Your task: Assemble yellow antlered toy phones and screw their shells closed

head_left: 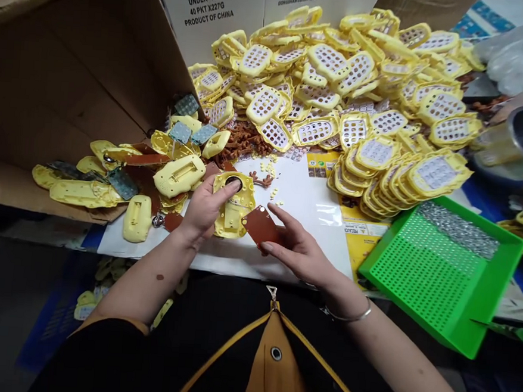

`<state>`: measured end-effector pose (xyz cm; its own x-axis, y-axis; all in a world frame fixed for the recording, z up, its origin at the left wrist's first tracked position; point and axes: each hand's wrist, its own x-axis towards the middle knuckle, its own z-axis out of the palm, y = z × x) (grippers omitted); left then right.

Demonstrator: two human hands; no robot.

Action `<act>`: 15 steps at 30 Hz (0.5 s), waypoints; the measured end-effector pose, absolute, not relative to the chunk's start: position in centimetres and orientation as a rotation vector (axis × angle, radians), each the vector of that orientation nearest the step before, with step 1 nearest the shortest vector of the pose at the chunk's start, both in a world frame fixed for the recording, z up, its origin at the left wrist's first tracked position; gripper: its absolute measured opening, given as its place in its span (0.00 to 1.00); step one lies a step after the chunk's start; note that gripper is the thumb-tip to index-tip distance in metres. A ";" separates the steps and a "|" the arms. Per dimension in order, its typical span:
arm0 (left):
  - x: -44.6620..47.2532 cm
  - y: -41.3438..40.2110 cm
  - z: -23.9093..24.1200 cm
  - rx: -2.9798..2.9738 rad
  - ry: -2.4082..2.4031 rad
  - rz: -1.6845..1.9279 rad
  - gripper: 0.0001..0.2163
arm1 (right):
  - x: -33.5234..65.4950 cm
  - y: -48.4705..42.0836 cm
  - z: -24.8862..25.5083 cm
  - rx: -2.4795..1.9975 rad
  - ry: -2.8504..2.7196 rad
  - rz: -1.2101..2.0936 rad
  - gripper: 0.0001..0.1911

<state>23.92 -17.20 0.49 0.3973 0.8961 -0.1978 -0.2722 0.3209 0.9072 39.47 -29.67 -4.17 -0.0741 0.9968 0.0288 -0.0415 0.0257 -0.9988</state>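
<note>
fingers of my left hand (204, 207) grip the yellow plastic shell (234, 203); my right hand (296, 246) pinches the flat brown board (260, 224) touching it. i'd keep it level.

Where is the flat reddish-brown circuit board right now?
In the head view the flat reddish-brown board is at centre, pinched in the right hand, at the lower right edge of the yellow plastic shell held by the left hand.

a brown cardboard box (73, 75) and white carton (220, 14) stand behind the white-topped table (307, 214).
</note>
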 end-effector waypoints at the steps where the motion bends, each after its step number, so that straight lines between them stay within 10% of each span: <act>1: 23.9 -17.1 0.1 0.929 0.855 0.885 0.14 | 39.7 -29.8 -3.7 -1.076 -1.241 1.284 0.31; 5: 23.9 -17.5 -1.0 0.943 0.952 0.716 0.15 | 41.1 -29.6 -0.8 -0.918 -1.367 1.274 0.31; 10: 23.3 -18.6 -1.6 0.862 0.859 0.451 0.16 | 41.1 -28.0 0.7 -1.163 -1.331 0.847 0.08; 15: 22.7 -19.3 -2.1 0.783 0.718 0.418 0.21 | 39.8 -26.4 -0.1 -1.303 -1.190 0.566 0.10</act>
